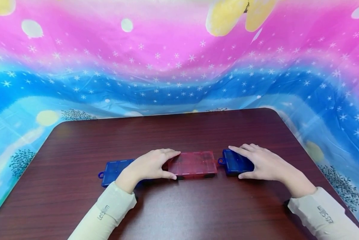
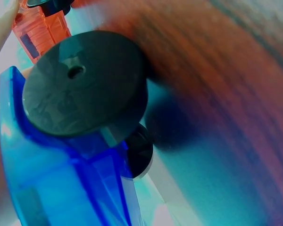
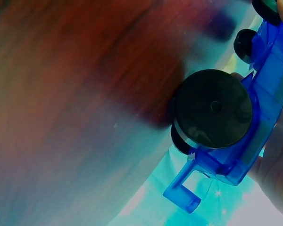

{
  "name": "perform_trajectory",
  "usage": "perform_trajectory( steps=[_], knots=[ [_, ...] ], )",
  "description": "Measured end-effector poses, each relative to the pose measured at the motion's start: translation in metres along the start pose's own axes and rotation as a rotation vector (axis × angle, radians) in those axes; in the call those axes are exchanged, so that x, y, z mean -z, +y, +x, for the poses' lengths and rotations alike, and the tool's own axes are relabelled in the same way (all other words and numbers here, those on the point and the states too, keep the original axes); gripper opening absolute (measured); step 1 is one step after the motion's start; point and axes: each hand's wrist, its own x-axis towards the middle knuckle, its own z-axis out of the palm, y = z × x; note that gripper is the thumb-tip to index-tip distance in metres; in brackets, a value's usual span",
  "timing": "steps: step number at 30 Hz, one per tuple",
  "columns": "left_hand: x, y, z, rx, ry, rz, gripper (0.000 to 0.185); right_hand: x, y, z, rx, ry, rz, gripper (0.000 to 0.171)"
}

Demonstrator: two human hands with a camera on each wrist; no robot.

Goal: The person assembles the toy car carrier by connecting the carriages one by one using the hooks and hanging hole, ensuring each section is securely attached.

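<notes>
**Three plastic boxes in a row, both hands on them**

Three flat, translucent plastic boxes lie end to end on the dark wood-grain tabletop [image 1: 197, 206]. The left hand [image 1: 151, 165] lies across the left blue box [image 1: 113, 171], fingers nearly straight, fingertips and thumb touching the end of the red box [image 1: 194, 164] in the middle. The right hand [image 1: 261, 162] rests flat on the right blue box [image 1: 234, 162], fingers relaxed. The step seems to be lining the boxes up; a next move would call for even, sliding pressure. Each blue box has a small loop at its end.
</notes>
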Motion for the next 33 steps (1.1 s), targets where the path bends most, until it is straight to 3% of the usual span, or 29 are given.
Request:
perform_trajectory(
  steps=[21,33],
  knots=[
    [-0.001,0.003,-0.002,0.018,-0.005,0.008,0.080,0.002,-0.004,0.000,0.001,-0.007,-0.015,0.093],
    [0.008,0.000,-0.015,0.045,0.040,-0.003,0.078,0.011,-0.021,0.013,0.026,0.015,0.073,0.092]
  ],
)
